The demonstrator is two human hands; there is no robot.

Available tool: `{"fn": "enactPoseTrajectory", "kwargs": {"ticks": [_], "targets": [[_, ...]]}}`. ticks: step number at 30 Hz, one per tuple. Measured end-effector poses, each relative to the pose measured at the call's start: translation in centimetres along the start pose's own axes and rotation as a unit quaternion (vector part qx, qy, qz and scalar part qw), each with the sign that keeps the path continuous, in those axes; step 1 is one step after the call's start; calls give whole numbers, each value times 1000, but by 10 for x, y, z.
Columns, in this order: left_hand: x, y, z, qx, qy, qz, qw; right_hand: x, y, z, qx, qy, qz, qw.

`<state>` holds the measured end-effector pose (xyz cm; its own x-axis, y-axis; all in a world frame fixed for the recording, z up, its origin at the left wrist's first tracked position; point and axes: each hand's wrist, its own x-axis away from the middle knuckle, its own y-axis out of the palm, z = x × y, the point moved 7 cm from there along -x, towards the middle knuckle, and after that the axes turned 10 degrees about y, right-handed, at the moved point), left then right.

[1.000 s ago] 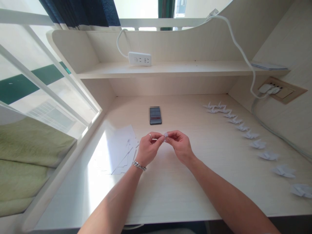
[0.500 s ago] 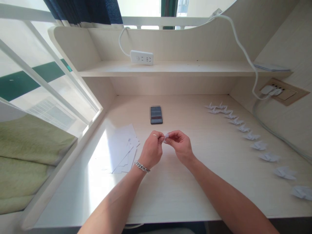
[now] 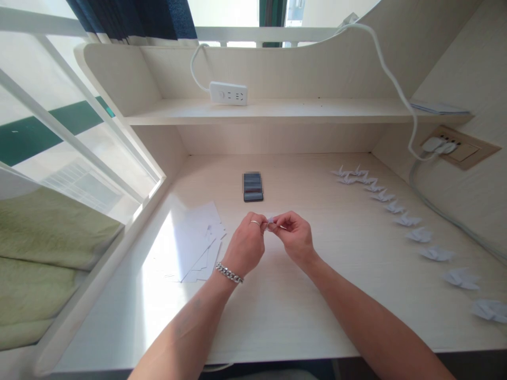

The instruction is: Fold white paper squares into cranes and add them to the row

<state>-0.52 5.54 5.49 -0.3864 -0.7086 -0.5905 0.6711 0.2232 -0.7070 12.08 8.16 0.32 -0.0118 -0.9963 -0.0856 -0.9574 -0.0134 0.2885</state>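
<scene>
Both of my hands meet above the middle of the pale wooden desk [image 3: 277, 316]. My left hand [image 3: 246, 246], with a ring and a chain bracelet, pinches a small folded piece of white paper [image 3: 270, 220]. My right hand [image 3: 293, 237] pinches the same paper from the other side, fingers closed on it. Most of the paper is hidden by the fingertips. A loose stack of white paper sheets [image 3: 190, 243] lies just left of my left hand.
A dark phone [image 3: 252, 187] lies flat beyond my hands. Several folded white paper cranes [image 3: 420, 235] run in a line along the right side. A power strip [image 3: 228, 93] sits on the shelf, a wall socket [image 3: 447, 146] and cable at right, a railing at left.
My left hand has turned slightly, curling its fingers tighter over the small paper. Both hands stay at the same place above the desk.
</scene>
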Motion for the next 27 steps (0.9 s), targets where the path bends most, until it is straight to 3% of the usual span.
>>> {"fn": "enactPoseTrajectory", "kwargs": {"ticks": [5,19,24,27], "targets": [[0,1,-4,58,13,-10,998,3,5,1,-12,19,-15,1000],[3,3,-9,-10,10,-53,998,8,5,-4,-4,2,13,1000],[1,-2,-10,9,7,-27,1000,6,4,-6,-13,-5,23,1000],[1,-5,-16,83,-43,6,996,5,3,-7,-23,1,34,999]]}}
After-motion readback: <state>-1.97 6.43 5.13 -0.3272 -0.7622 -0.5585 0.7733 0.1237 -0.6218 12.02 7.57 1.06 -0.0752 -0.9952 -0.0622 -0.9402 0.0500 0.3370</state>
